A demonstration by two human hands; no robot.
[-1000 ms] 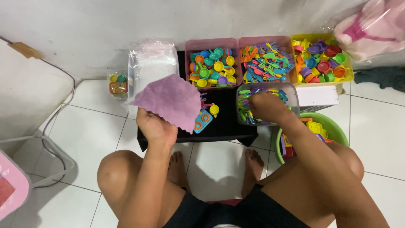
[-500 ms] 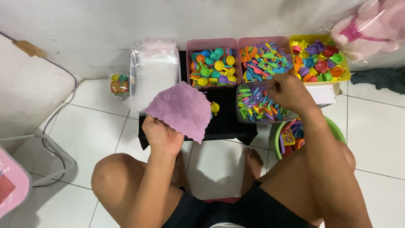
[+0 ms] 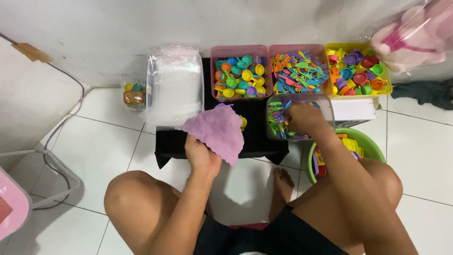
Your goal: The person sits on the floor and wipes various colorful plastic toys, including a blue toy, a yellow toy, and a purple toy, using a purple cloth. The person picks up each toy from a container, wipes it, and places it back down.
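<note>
My left hand [image 3: 202,156] holds up a flat purple toy piece with a wavy edge [image 3: 218,130] above a low black table [image 3: 255,137]. A small yellow toy [image 3: 243,123] peeks out behind the purple piece. My right hand [image 3: 304,118] reaches down into a clear tub of small colourful plastic utensils [image 3: 278,118]; whether its fingers grip anything is hidden. Behind stand a pink bin of little bowls and cups [image 3: 239,75], a pink bin of blue and orange utensils [image 3: 297,71] and a yellow bin of toy pots [image 3: 358,73].
A clear bin of plastic bags [image 3: 175,89] stands at the left of the table, with a small jar of toys [image 3: 133,93] beside it. A green basin of toys [image 3: 358,144] sits by my right knee. A white box [image 3: 356,111] lies under the yellow bin. My knees frame the white-tiled floor.
My right hand has moved from the far bins back into the clear tub. The left hand still holds the purple piece, shifted slightly right and lower.
</note>
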